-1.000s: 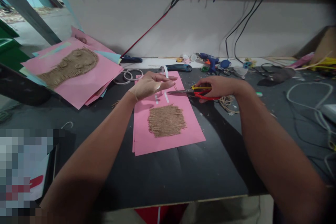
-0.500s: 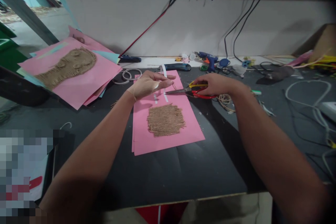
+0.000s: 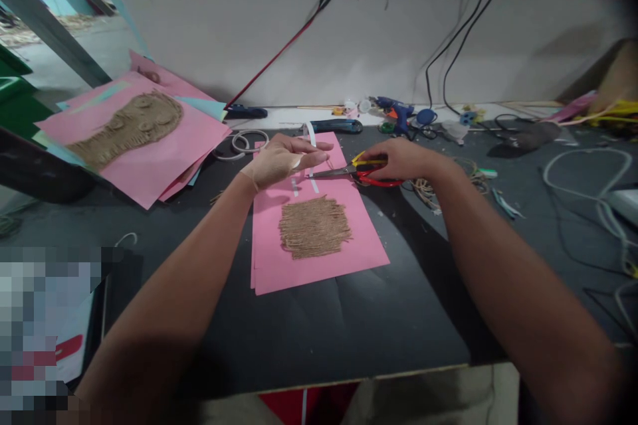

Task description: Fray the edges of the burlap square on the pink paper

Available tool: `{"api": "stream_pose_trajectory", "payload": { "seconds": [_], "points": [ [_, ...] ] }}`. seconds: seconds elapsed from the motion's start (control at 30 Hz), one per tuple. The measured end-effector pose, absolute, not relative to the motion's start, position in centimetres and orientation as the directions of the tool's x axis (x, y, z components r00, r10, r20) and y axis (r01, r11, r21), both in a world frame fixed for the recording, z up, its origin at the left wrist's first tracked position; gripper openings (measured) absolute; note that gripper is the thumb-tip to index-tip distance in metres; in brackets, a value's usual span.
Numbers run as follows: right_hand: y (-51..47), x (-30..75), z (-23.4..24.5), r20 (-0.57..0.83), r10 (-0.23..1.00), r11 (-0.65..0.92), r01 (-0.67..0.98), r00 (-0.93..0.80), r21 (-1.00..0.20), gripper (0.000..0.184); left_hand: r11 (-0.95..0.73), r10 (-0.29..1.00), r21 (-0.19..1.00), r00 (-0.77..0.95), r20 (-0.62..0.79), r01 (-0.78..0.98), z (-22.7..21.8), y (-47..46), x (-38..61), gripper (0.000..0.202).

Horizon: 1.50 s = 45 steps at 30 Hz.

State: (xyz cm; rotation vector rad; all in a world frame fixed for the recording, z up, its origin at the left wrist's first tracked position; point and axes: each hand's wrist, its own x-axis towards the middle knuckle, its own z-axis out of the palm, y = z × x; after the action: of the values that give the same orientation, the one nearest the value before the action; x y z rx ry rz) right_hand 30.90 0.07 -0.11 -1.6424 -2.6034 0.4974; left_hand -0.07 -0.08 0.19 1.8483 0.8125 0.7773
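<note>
My right hand is closed round a pair of scissors with yellow and red handles, blades pointing left. The blade tips lie at a narrow white strip near my left hand; whether they cut it I cannot tell. My left hand pinches the white strip, which curves up behind the fingers. Below both hands is a pink sheet with another beneath it. A patch of brown twine lies on the sheet in close rows. Short white strips are on the sheet above the patch.
Pink sheets with a larger twine shape are piled at left. Tape rings and a blue-black cutter lie behind my left hand. A blue glue gun is at the back. Twine and cables lie at right.
My right hand and the scissors have moved slightly left, taking the blade tips a little farther across the white strip. My left hand stays nearly still.
</note>
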Motion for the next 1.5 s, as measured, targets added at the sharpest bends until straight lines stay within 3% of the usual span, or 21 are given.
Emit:
{"api": "stream_pose_trajectory", "payload": {
  "seconds": [1.0,1.33,1.5],
  "points": [
    [-0.1,30.3,0.3,-0.153,0.889,0.396,0.892,-0.432,-0.215,0.058,-0.365,0.800,0.901,0.574,0.176,0.232,0.1,-0.1,-0.2,0.032],
    [-0.2,30.4,0.5,-0.082,0.921,0.359,0.913,-0.380,-0.197,0.048,-0.321,0.834,0.933,0.516,0.196,0.165,0.7,0.1,-0.5,0.037],
    [-0.3,29.8,0.7,-0.052,0.972,0.225,0.973,-0.228,-0.059,0.053,-0.328,0.856,0.934,0.463,0.231,0.140,1.3,0.2,-1.4,0.041]
  ]
}}
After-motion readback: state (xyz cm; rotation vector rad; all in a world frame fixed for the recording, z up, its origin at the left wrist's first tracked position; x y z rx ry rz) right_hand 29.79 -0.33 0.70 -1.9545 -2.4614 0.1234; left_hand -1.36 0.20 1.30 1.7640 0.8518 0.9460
